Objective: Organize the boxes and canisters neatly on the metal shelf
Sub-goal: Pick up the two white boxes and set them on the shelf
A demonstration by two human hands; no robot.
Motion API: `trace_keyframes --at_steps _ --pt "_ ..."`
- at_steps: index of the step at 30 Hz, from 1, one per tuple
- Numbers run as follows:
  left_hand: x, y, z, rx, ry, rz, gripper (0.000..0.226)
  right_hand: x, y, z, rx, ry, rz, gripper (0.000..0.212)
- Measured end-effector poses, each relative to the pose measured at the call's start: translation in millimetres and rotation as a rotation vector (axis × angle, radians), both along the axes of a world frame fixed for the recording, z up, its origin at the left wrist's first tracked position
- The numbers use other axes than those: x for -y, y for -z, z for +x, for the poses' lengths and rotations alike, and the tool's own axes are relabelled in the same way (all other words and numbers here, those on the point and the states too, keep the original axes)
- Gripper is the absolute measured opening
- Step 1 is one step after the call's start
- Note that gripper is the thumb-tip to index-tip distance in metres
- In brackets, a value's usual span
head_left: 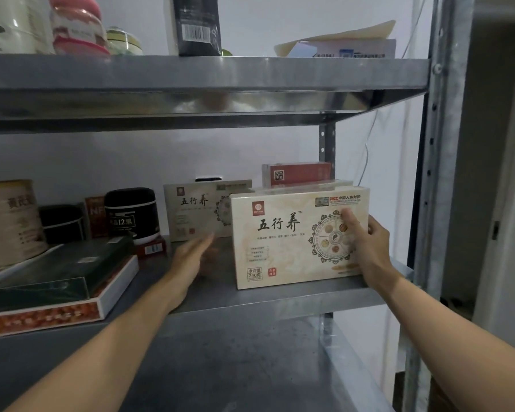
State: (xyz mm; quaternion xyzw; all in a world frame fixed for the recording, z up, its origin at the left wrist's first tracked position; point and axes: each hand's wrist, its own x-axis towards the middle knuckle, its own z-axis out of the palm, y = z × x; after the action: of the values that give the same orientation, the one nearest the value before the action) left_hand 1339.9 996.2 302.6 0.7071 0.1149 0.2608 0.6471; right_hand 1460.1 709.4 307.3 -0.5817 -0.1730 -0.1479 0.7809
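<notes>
A cream box with black characters [283,242] stands upright at the front right of the middle metal shelf [250,301]. My right hand [369,251] grips its right edge, thumb on the front face. My left hand [191,257] hovers flat and open just left of the box, blurred, holding nothing. A second cream box [197,212] stands behind it, and a red box [296,173] stands further back. A black canister [131,214], a smaller black canister [61,224] and a beige canister [9,224] stand at the left.
A dark green box [57,272] lies on an orange-patterned flat box [51,316] at the front left. The upper shelf [205,72] carries jars, a black package [197,25] and papers. The shelf's upright post [440,173] is at the right.
</notes>
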Motion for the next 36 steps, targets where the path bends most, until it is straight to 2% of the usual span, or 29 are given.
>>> trace_keyframes --at_steps 5,9,17,22,29,36 --pt "6.4 2.8 22.2 -0.001 0.022 0.047 0.026 1.3 -0.7 5.1 -0.032 0.013 -0.009 0.027" --pt "8.9 2.8 31.6 0.027 0.065 0.028 0.036 2.4 -1.4 8.9 -0.048 0.036 -0.014 0.026" --pt "14.3 1.9 46.8 0.028 0.153 0.156 0.05 2.7 -1.6 19.0 -0.085 0.146 -0.014 0.041" --pt "18.0 5.4 64.9 0.009 0.208 0.281 0.059 2.6 0.3 25.1 -0.069 0.139 0.046 0.031" --pt "17.5 8.1 70.7 0.02 0.244 0.344 0.057 1.1 1.1 25.5 -0.057 0.132 0.067 0.027" --pt "-15.4 10.4 47.4 0.049 0.211 0.242 0.046 -0.8 -0.2 23.0 -0.057 0.115 0.09 0.027"
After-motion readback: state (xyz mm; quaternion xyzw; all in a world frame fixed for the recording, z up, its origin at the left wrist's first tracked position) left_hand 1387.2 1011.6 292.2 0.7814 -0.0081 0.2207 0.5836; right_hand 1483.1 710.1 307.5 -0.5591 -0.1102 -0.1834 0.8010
